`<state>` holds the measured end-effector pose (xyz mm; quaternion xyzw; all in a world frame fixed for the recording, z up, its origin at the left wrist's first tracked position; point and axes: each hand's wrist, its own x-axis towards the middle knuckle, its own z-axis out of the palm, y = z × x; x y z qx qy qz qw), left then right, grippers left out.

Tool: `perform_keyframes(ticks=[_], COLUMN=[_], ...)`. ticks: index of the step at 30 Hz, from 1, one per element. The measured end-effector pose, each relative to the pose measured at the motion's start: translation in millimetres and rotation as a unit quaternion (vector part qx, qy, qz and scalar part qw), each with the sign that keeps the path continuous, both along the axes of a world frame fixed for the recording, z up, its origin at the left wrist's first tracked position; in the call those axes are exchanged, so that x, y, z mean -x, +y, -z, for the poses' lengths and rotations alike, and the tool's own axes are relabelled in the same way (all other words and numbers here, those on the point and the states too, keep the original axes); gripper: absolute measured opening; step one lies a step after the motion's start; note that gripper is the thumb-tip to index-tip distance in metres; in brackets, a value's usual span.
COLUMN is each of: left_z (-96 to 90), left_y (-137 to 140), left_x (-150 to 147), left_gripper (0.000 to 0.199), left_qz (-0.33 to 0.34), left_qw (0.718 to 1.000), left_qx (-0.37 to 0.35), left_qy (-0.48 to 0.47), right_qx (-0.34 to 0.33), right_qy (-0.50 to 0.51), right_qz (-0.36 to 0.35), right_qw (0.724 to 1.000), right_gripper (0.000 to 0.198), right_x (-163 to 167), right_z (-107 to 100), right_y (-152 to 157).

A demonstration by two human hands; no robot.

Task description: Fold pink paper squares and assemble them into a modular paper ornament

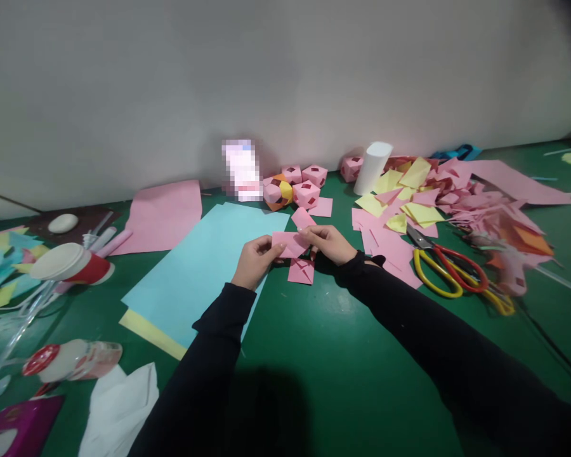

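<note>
Between my two hands, in the middle of the head view, is a small folded piece of pink paper [288, 244]. My left hand [255, 259] pinches its left end, and my right hand [330, 244] pinches the right end. Just below it lies a folded pink square [301, 271] with crease lines crossing it. Another pink piece [303, 218] shows right above the held one; whether it is joined to it I cannot tell. Behind my hands sit several pink folded paper balls [307, 193], one with orange and yellow parts.
Blue sheets [204, 260] spread left of my hands. Scissors with red and yellow handles [442, 263], pink and yellow paper pieces [390, 222] and a glue gun [509, 270] lie right. A paper cup [71, 263] and a bottle [76, 360] lie left. A phone [242, 170] leans on the wall.
</note>
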<state>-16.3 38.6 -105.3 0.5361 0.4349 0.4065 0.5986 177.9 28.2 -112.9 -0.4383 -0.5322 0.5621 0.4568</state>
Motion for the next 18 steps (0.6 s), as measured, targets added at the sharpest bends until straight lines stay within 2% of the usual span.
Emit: perform_keyframes(ticks=[3,7,12,18], left_z=[-1.4,-3.6,-4.8,-2.1], left_y=[2,3,2,0], left_x=[1,3,3,1], left_gripper=[0.033,0.032,0.032,0.032], left_qz=[-0.036,-0.053,-0.045,-0.025], left_qw=[0.998,0.995,0.995,0.999], left_qx=[0.025,0.047,0.053,0.023], left_qy=[-0.042,-0.067,-0.065,-0.042], right_qx=[0.021,0.02,-0.016,-0.016], right_qy=[0.025,0.042,0.029,0.005], right_qz=[-0.011,-0.036,-0.042,-0.057], right_qw=[0.999,0.998,0.999,0.998], right_gripper=[0.047,0.036,0.028,0.033], right_x=[-4,-10,-11,-10], right_z=[5,8,7,3], right_y=[3,5,6,4])
